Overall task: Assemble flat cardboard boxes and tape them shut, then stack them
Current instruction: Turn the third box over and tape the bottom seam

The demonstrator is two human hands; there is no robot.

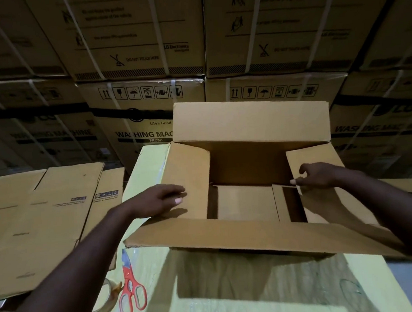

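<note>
Nearer than the open cardboard box [230,237], red-handled scissors [131,290] and a clear tape roll [108,301] lay on the pale green surface [234,300]. On the box, the left hand [159,200] pressed straight fingers flat on the left side flap [191,171]; the right hand [316,175] pinched the right side flap [307,156] by its edge. Both long flaps stood open and untaped, so closing, taping and stacking seemingly remained. Left of the box lay flat boxes [45,215]; behind it, washing machine cartons [143,106].

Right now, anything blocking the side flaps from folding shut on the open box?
Nothing visible: left hand rests on the left flap, right hand pinches the right flap; no loose item shows inside the box; far flap stands up, near flap hangs outward.
</note>
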